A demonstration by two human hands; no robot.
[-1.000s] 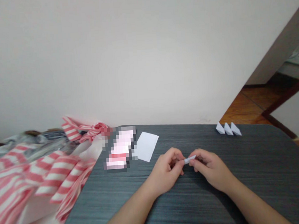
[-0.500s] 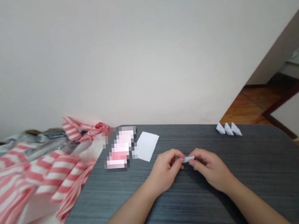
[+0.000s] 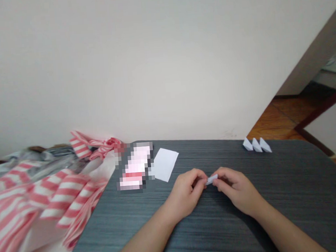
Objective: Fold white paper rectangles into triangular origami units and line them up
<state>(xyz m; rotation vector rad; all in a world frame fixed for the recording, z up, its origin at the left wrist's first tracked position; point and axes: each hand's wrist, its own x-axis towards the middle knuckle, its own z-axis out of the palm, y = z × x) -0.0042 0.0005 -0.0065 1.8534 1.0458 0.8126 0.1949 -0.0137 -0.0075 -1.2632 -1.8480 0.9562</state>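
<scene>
Between my two hands is a small folded piece of white paper (image 3: 212,179), held just above the dark table (image 3: 210,230). My left hand (image 3: 188,190) pinches its left end between thumb and fingers. At the other end, the thumb and fingers of my right hand (image 3: 237,188) are closed on it. Fingertips cover both ends, so only the middle strip of the paper shows. Beyond my left hand lies a stack of flat white paper sheets (image 3: 165,164). Three folded white paper shapes (image 3: 256,145) stand in a row toward the back right of the table.
A blurred-out pink and white rectangular object (image 3: 136,166) lies left of the sheets. Red-and-white striped cloth (image 3: 63,191) is heaped beyond the table's left edge. A pale wall (image 3: 163,65) rises behind the table, and wooden floor (image 3: 279,114) shows at the right.
The folded paper has tilted slightly between my fingers and now shows one smoother face. Both hands stay in nearly the same place.
</scene>
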